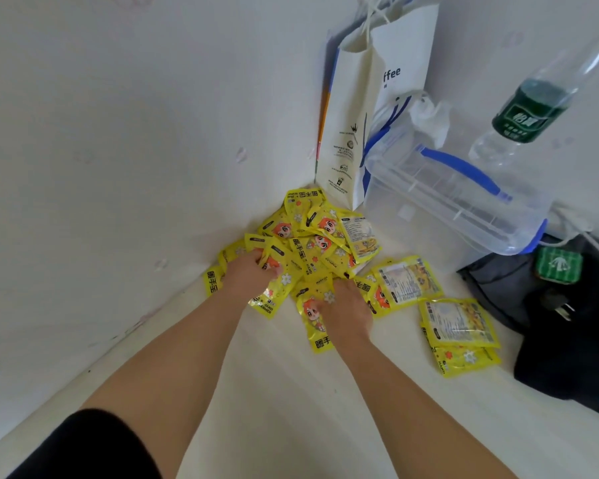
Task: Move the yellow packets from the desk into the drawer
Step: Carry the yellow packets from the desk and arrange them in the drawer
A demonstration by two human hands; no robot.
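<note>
Yellow packets (312, 250) under both outstretched hands

The white paper bag (377, 98) at upper right reads "ffee" in dark blue, a yellow packet (265, 305) near the middle reads "HAND WARMER", and the bottle's green label (523, 122) at far right carries white characters too blurred to read.

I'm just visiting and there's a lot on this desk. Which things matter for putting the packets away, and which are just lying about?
Part of the job:
yellow packets, heaped in the corner
stray packets
left hand and right hand, both on the heap

Just lying about:
white paper bag
clear plastic box
water bottle
dark bag
</note>
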